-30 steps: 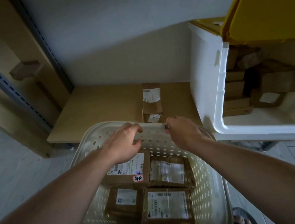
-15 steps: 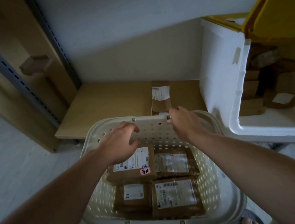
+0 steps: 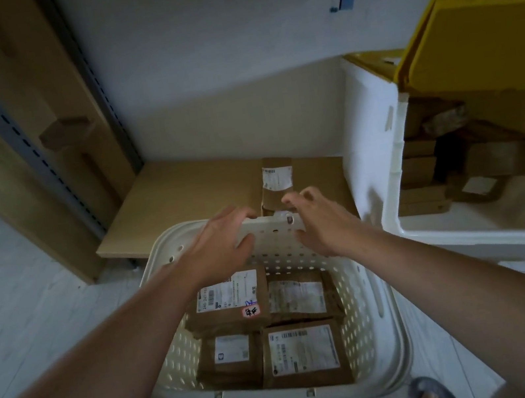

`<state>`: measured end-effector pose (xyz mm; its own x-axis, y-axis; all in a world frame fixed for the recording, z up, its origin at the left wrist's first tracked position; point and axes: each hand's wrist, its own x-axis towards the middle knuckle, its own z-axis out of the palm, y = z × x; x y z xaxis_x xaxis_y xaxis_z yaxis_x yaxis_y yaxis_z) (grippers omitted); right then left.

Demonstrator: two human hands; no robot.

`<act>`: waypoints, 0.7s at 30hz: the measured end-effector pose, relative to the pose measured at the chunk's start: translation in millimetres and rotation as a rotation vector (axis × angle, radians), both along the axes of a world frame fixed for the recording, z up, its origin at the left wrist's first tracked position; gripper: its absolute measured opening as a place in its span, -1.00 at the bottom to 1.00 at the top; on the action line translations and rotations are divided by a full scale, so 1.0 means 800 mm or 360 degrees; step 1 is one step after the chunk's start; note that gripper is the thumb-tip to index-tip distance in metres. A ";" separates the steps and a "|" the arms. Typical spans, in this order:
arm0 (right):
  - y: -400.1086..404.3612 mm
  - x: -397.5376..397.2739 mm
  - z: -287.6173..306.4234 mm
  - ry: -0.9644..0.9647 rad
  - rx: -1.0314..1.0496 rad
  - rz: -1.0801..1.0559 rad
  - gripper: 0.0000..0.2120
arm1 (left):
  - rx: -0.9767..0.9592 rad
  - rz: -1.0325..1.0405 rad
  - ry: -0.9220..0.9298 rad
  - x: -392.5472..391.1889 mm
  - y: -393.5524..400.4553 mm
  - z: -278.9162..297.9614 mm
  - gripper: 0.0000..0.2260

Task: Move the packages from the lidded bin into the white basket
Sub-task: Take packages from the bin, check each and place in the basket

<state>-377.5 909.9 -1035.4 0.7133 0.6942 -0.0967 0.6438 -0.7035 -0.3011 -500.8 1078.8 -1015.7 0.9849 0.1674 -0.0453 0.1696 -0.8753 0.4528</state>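
Both hands are at the far rim of the white basket (image 3: 382,310), the left hand (image 3: 218,244) and the right hand (image 3: 319,224) with fingers spread and loose on the rim, clamped on nothing. Four packages (image 3: 302,353) lie in the basket below the wrists, while more packages (image 3: 422,168) sit in the lidded bin (image 3: 393,218) beside the right hand, though its dim inside makes the count uncertain. The basket seems just positioned; next the right hand should reach into the bin.

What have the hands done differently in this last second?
Both the left hand and right hand have opened, letting go of the white basket's far rim they had gripped. The four packages inside it and those in the lidded bin stayed put.
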 end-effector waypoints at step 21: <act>-0.157 -0.044 0.099 -0.0448 0.0694 0.0037 -0.65 | -0.0348 -0.0128 -0.0712 0.034 -0.133 0.075 -0.76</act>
